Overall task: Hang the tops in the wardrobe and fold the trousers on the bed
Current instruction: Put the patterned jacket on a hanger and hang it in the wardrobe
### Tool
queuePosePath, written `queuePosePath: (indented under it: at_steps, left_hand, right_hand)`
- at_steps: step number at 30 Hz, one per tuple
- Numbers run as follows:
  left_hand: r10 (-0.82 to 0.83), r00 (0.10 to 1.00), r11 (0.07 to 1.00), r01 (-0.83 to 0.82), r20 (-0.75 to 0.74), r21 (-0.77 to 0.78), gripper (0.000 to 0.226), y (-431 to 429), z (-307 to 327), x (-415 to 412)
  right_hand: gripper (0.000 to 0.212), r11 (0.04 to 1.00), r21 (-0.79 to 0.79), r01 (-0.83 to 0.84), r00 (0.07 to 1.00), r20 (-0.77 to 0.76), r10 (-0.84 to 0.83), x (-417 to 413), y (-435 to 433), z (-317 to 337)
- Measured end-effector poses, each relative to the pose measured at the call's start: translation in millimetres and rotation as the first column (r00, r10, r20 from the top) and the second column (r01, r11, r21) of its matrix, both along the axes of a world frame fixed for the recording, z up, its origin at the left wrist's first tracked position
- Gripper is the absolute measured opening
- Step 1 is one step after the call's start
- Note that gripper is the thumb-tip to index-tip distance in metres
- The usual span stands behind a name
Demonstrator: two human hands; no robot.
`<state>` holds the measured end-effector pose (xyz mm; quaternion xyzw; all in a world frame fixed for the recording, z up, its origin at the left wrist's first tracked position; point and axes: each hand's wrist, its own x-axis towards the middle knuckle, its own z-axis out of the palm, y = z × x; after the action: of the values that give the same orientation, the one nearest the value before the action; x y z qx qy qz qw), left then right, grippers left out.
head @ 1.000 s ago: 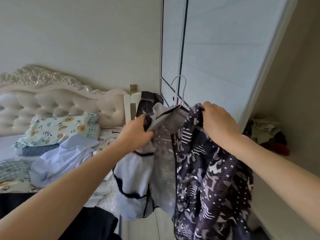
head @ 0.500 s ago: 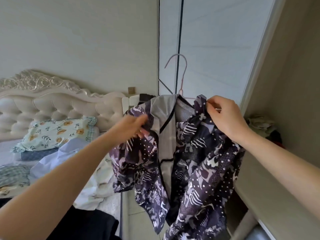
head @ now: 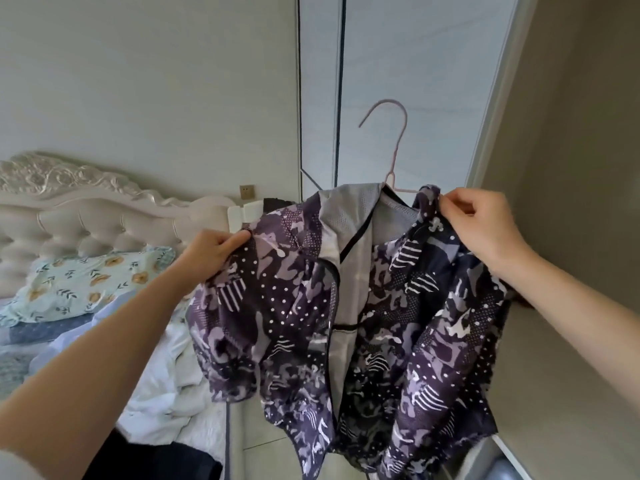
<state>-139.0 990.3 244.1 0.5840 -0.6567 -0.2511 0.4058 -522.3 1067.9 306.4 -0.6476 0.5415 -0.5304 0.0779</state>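
Wardrobe (head: 571, 202) runs off my right edge; bed (head: 104, 216) sits left, partly behind my arm; patterned top (head: 294, 306) hangs long-axis down before the wardrobe, hem cut off; hanger (head: 398, 143) hook points left; left grip (head: 211, 252) pinches a shoulder, right grip (head: 485, 226) the collar; the shoulder is now drawn wider.
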Motion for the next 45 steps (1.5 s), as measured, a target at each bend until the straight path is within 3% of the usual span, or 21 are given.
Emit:
queuePosePath:
  at_steps: [4, 9, 13, 20, 23, 25, 27, 30, 32, 36, 40, 45]
  left_hand:
    - [-0.036, 0.994, 0.996, 0.027, 0.102, 0.086, 0.046, -5, 6, 9]
    - [-0.208, 0.978, 0.957, 0.208, 0.020, -0.204, 0.038, 14, 48, -39]
    - [-0.328, 0.925, 0.871, 0.375, 0.193, -0.317, 0.046, 28, 70, -104]
    - [-0.267, 0.942, 0.828, 0.332, 0.203, -0.452, 0.042, 20, 61, -150]
    - [-0.269, 0.947, 0.807, 0.321, 0.177, -0.496, 0.035, 21, 66, -157]
    - [-0.266, 0.953, 0.813, 0.302, 0.144, -0.497, 0.032, 19, 70, -156]
    - [-0.261, 0.960, 0.818, 0.278, 0.106, -0.503, 0.032, 15, 72, -156]
    - [-0.270, 0.958, 0.821, 0.280, 0.094, -0.497, 0.031, 10, 73, -163]
    - [-0.297, 0.951, 0.815, 0.299, 0.085, -0.497, 0.029, 7, 76, -169]
    - [-0.350, 0.935, 0.782, 0.327, 0.061, -0.530, 0.027, -1, 84, -177]
    - [-0.427, 0.903, 0.744, 0.379, 0.045, -0.550, 0.032, -10, 92, -188]
    - [-0.586, 0.809, 0.629, 0.492, 0.048, -0.602, 0.043, -10, 112, -212]
  right_hand:
    - [0.019, 1.000, -0.016, -0.014, 1.000, 0.016, 0.014, -9, 7, 7]
    - [0.016, 0.999, -0.015, -0.029, 1.000, -0.013, 0.029, -7, 10, 6]
    - [0.019, 0.999, -0.004, -0.048, 0.997, -0.058, 0.048, -4, 14, 10]
    - [0.012, 0.999, -0.031, -0.027, 0.999, -0.047, 0.026, -17, 29, 14]
    - [0.017, 0.990, -0.091, 0.106, 0.991, 0.091, -0.097, -30, 34, 13]
    - [0.023, 0.956, -0.011, 0.293, 0.944, 0.165, -0.287, -53, 35, 16]
    - [0.024, 0.912, 0.222, 0.346, 0.936, -0.016, -0.351, -74, 39, 20]
    - [0.039, 0.838, 0.450, 0.307, 0.943, -0.263, -0.204, -83, 49, 26]
    - [0.048, 0.875, 0.453, 0.170, 0.961, -0.275, -0.044, -81, 57, 32]
    - [0.033, 0.863, 0.504, -0.038, 0.971, -0.186, 0.151, -74, 71, 40]
    - [0.025, 0.920, 0.391, 0.012, 0.949, -0.293, 0.112, -66, 78, 40]
    - [0.028, 0.956, 0.275, 0.105, 0.962, -0.271, -0.028, -51, 109, 56]
